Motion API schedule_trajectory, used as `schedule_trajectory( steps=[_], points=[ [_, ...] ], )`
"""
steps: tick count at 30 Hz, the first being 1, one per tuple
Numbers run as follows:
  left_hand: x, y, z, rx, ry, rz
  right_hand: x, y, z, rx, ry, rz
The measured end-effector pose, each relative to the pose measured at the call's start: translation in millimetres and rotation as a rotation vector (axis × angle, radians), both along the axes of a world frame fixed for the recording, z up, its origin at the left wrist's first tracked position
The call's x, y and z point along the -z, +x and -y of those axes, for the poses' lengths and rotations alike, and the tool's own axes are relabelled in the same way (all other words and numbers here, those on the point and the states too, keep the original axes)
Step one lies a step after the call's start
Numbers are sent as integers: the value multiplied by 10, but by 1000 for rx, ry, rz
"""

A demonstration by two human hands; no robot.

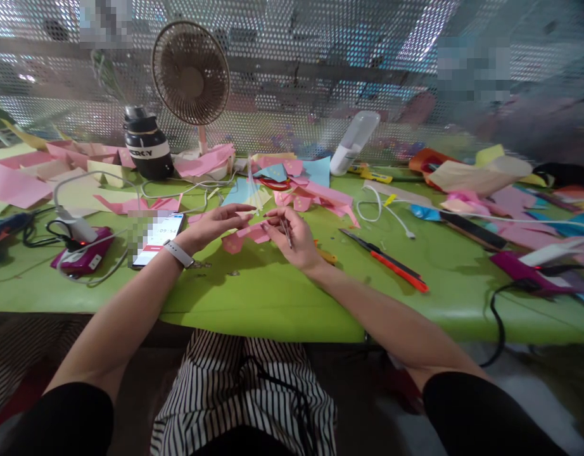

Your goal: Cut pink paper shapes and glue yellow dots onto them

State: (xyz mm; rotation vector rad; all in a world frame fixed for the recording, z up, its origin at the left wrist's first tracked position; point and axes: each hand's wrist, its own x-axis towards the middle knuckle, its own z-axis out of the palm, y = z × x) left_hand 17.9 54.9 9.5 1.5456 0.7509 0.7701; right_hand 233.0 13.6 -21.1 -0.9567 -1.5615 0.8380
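Left hand (213, 225) center of frame, palm down, fingers reaching right, slightly parted, tips at the upper edge of the pink paper piece (234, 242); view is too small to tell whether they pinch it. Right hand (294, 240) just right of it, thumb and index finger closed on the right end of the same paper piece. Thin metal tool (287, 233) also in right hand, held against the fingers, pointing down. Paper piece sits mid-frame between both hands, above the green surface (268, 304), yellow marks on it.

White wristband (178, 253) on left wrist. Lit phone (161, 237) lies just left of that wrist. Red-and-black tool (396, 269) lies right of center, tip toward upper left. Yellow-orange item (326, 254) is partly behind right wrist.

More pink and blue paper (315, 193) piled beyond the hands. Beige fan (191, 76) and black jug (149, 149) at upper left, white bottle with clear top (355, 142) upper right of center. Purple power strip (85, 253) at left with plugs in, second strip (532, 273) at right edge area. White cable (391, 215) loops right of center. Loose colored sheets (482, 174) at upper right.
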Motion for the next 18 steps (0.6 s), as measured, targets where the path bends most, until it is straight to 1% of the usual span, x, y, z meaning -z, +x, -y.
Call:
schedule_trajectory(
  steps=[5,11,14,18],
  points=[
    [15,16,0,18,-11,0,-14,-12,15,28,11,27],
    [-34,23,23,-38,81,5,-33,-28,21,-2,-33,-8],
    [-41,16,20,-37,83,-51,-22,-21,12,11,-28,-8],
    [1,7,-13,-21,101,-134,-15,-31,21,12,-16,2]
  ],
)
